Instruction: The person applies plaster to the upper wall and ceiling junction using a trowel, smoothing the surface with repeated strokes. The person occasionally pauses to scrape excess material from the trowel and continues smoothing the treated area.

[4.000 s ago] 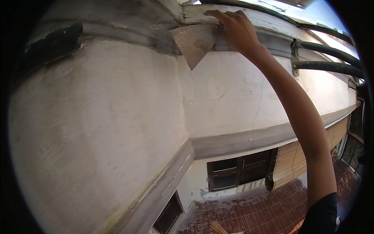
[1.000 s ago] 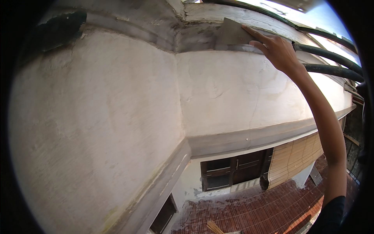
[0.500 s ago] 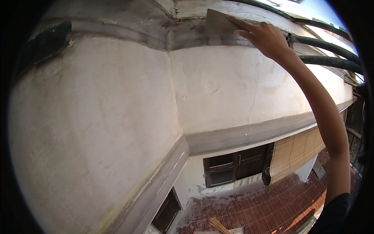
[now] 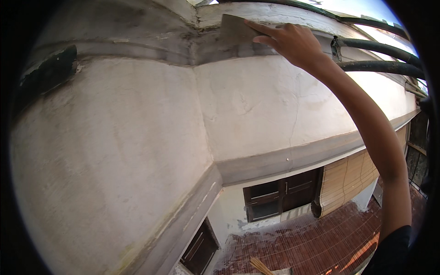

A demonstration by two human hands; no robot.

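High up against the wall, my right hand (image 4: 297, 45) is closed on a putty knife (image 4: 235, 32) with a wide, flat grey blade. My index finger and thumb point along it, and the palm hides most of its handle. The blade lies on or very near the dark grey moulding (image 4: 208, 46), just right of the inner corner where two wall faces meet. Above the blade runs a whitish ledge (image 4: 266, 12) with cracked, peeling paint. My left hand is out of view.
Green metal pipes (image 4: 380, 49) jut out at the upper right, close to my wrist. A dark, rough-edged piece (image 4: 55, 72) sticks out at the left. Below are a grey ledge (image 4: 256, 166), a brown-framed window (image 4: 263, 201), a bamboo blind (image 4: 343, 185) and a red-brown floor (image 4: 298, 247).
My right hand has slid the putty knife left along the moulding, nearer the inner corner. The view has shifted slightly.
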